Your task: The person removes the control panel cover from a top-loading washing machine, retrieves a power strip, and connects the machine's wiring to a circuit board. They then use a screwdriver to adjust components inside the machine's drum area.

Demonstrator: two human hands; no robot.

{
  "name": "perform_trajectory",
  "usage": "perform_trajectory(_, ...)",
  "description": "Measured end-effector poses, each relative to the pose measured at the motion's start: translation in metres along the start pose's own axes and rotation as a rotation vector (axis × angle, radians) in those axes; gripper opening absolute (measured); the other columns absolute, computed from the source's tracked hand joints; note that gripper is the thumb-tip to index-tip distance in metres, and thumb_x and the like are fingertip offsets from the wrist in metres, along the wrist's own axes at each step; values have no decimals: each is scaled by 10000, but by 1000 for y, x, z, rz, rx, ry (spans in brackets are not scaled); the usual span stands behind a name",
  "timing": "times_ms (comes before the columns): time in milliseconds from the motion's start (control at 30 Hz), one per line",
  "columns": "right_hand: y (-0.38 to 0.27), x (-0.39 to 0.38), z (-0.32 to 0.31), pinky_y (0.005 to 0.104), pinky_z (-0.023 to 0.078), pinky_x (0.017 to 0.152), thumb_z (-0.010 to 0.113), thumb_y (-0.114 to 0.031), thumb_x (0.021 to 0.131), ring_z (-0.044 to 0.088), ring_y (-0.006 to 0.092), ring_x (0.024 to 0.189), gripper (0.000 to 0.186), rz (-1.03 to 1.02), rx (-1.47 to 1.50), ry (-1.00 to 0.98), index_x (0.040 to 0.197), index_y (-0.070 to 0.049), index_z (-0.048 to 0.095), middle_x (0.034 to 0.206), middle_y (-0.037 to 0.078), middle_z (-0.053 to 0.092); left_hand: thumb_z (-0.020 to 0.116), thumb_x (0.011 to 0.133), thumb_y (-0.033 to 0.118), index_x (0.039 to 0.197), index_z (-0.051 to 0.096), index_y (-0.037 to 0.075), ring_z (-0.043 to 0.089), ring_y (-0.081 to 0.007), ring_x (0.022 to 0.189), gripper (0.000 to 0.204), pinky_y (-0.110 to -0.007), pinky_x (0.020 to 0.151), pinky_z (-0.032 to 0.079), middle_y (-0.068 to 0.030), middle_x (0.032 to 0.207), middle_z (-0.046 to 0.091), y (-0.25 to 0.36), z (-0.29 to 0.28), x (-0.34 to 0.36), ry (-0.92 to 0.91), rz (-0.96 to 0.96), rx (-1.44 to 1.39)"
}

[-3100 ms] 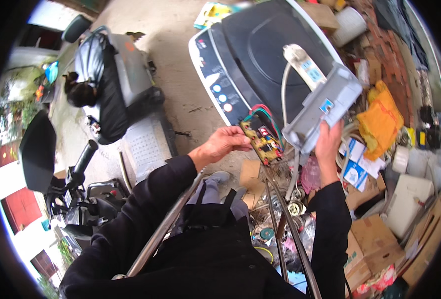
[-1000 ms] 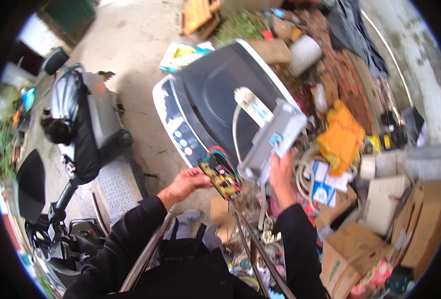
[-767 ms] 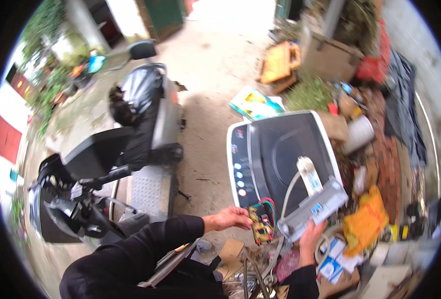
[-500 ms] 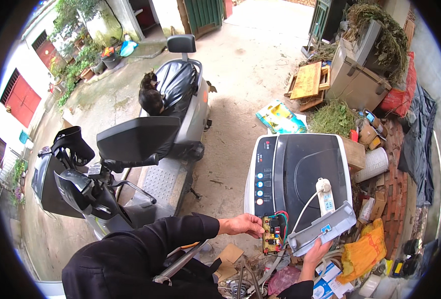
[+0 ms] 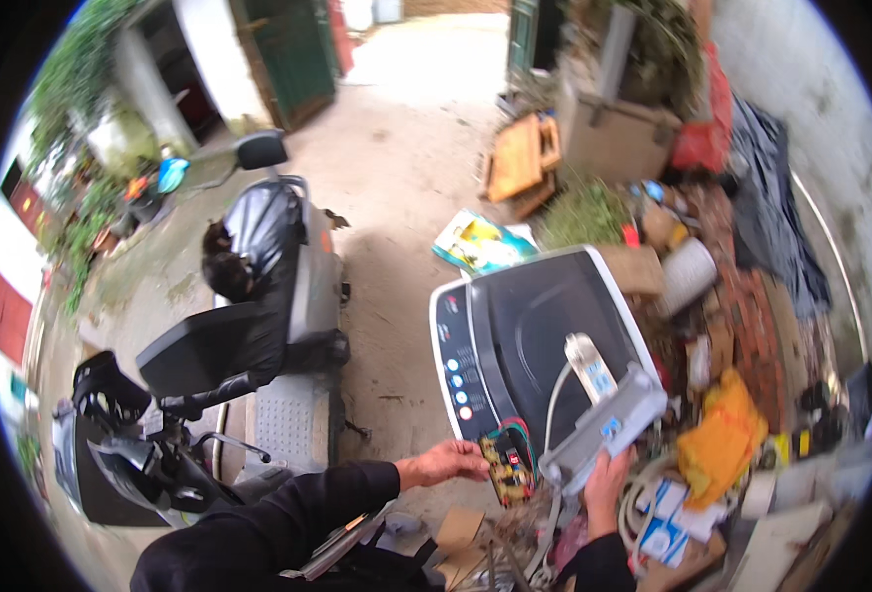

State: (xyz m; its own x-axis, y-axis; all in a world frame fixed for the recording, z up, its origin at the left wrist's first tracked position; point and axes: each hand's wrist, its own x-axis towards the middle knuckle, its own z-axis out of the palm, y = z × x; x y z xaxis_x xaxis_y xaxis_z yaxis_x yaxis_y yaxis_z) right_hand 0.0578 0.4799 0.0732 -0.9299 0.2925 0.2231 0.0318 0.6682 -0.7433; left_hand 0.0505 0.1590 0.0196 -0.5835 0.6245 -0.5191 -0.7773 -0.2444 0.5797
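Note:
My left hand [image 5: 448,462] pinches the edge of a small brown circuit board [image 5: 506,467] with red, green and black wires. A long grey plastic panel housing [image 5: 606,426] is gripped from below by my right hand [image 5: 606,481]. Board and housing hang over the front edge of a top-loading washing machine [image 5: 535,345] with a dark lid and a row of coloured buttons. A white power strip [image 5: 591,366] with a white cable lies on the lid.
A parked scooter [image 5: 221,345] with a black seat stands at the left. Cardboard boxes, an orange bag [image 5: 720,436], a white bucket [image 5: 685,274] and scrap crowd the right side. A wooden crate [image 5: 517,160] and bare concrete yard lie beyond.
The view has swung up and away, so the washing machine and my hands sit lower in the picture. Both hands keep the same hold on board and housing.

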Motion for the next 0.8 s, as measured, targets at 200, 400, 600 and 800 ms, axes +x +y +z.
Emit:
perform_trajectory(200,10,0,6,517,362,978,477,-137,918,473,455,1112,380,-5,-18,35,1254,30,537,1202,273,527,712,917,114,982,662,34,709,-199,917,115,-347,878,579,-77,997,721,-2,8,-2,58,-2,-6)
perform_trajectory(400,-7,3,-2,515,380,914,458,-114,919,484,453,1009,308,-6,42,24,1178,36,527,1073,263,512,701,927,110,1006,653,31,703,-206,924,121,-351,900,571,-82,1025,719,-1,6,-1,51,-23,-4)
perform_trajectory(600,-4,0,4,468,390,946,464,-88,906,497,398,1050,329,26,21,6,1198,37,546,1130,232,525,696,931,106,1049,662,33,698,-194,935,143,-347,904,569,-77,1032,719,4,5,-7,47,-12,-3)
perform_trajectory(800,-5,2,4,517,373,915,451,-139,924,479,454,1003,319,-15,43,20,1172,50,517,1086,274,503,693,931,102,1023,665,28,701,-197,934,121,-346,904,572,-86,1035,723,7,6,-4,54,-16,7)
